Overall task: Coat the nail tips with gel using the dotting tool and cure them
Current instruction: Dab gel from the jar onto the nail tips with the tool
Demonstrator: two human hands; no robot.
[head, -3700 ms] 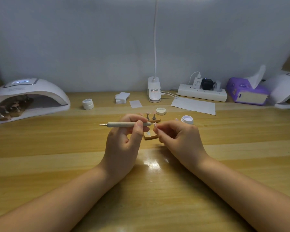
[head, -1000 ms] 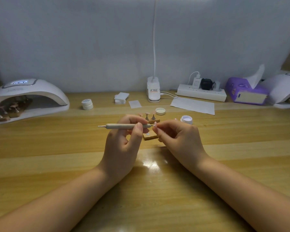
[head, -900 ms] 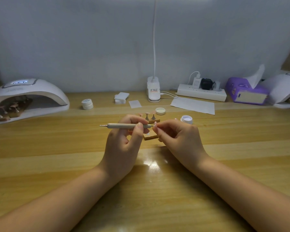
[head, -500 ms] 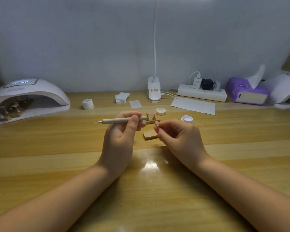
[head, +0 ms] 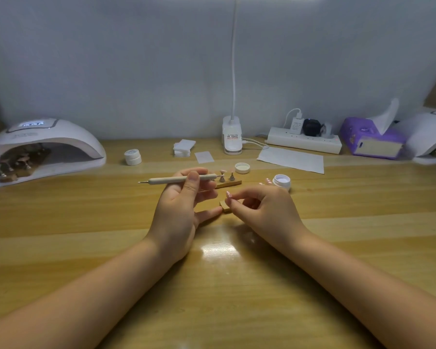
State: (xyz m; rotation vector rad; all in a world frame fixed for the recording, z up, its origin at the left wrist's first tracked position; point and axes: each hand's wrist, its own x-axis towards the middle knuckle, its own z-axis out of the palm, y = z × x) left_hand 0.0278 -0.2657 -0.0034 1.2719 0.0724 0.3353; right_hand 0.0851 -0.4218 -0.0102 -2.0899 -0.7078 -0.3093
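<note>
**Fingers parted: tool lifted off the nail tip**

Fingers (head: pixel 191 178) of the left hand (head: pixel 179 212) are curled round the dotting tool (head: pixel 179 179), now raised away from the nail tip (head: pixel 228 194) pinched in the right hand (head: pixel 259 210). Coating seems finished; curing in the lamp (head: pixel 43 149) is judged next.
</note>
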